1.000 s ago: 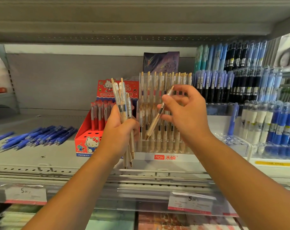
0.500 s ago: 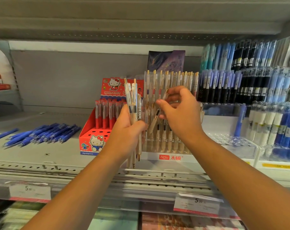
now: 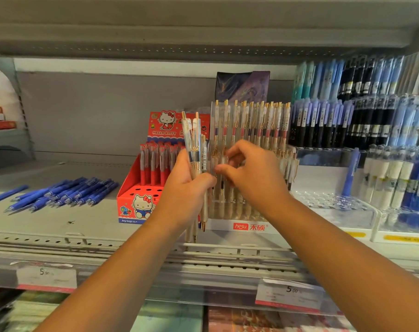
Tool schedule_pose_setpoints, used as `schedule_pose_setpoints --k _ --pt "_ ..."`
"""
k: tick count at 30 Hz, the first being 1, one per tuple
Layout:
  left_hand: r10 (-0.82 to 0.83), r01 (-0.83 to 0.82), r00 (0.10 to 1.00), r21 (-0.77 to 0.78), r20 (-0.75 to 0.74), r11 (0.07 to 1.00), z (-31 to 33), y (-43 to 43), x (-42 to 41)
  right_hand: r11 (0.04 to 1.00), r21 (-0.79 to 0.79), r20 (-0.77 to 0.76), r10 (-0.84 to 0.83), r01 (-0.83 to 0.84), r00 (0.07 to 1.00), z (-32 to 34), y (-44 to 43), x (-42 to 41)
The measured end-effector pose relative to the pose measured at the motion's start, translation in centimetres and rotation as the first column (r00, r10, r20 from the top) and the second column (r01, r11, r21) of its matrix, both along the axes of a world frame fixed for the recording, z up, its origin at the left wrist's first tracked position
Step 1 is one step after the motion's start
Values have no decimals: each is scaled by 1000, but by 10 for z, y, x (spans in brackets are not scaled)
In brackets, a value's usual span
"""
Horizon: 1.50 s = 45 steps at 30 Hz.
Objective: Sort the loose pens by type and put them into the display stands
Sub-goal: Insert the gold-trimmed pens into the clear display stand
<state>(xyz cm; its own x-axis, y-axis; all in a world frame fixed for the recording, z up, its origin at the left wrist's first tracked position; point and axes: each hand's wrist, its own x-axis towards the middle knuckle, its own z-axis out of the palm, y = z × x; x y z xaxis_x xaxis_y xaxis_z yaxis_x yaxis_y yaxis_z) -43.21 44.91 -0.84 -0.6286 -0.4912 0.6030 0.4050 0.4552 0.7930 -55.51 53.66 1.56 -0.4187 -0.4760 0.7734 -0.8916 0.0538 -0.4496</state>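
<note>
**Left hand.** The left hand [image 3: 187, 195] was closed round a bundle [image 3: 194, 149] of clear, gold-clipped pens. The bundle was held nearly upright, clips up, with the tips hanging below the palm. It was held just left of the clear stand [image 3: 249, 226], in front of the join between the stand and the red box [image 3: 136, 200].

**Right hand.** The right hand [image 3: 254, 178] was raised to the stand's lower front row with its fingers curled. A single pen [image 3: 221, 188] was pinched near its top between thumb and forefinger, and its barrel was upright among the pens of that row. Whether its tip was seated in a hole could not be told, as the spot was blurred. The two hands were nearly touching.

**Surroundings.** The stand's rear row was filled with like pens. Red pens were stood at the back of the red box, behind several visible holes. Loose blue pens [image 3: 62, 192] were laid in a fan on the shelf [image 3: 60, 221], well left of the box. Racks [image 3: 347, 121] of blue and black pens were ranged to the right of the stand.
</note>
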Motion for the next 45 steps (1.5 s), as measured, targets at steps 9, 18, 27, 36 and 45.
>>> schedule_pose_setpoints --k 9,18,27,36,45 --pt "18 -18 1000 -13 -9 1000 0 -1 0 998 64 51 0 -3 999 -3 4 3" --pt "8 -11 1000 -99 -23 995 1 1 2 987 -124 125 115 -100 985 3 19 16" --pt "-117 113 992 -102 -43 988 0 4 1 894 -213 440 448 -394 779 16 23 32" --pt "-136 134 987 -33 -85 990 -2 -3 1 858 -419 561 501 -297 658 15 30 17" --pt "-202 208 976 73 -78 975 -2 -7 -1 924 -374 300 201 -78 933 14 33 -2"
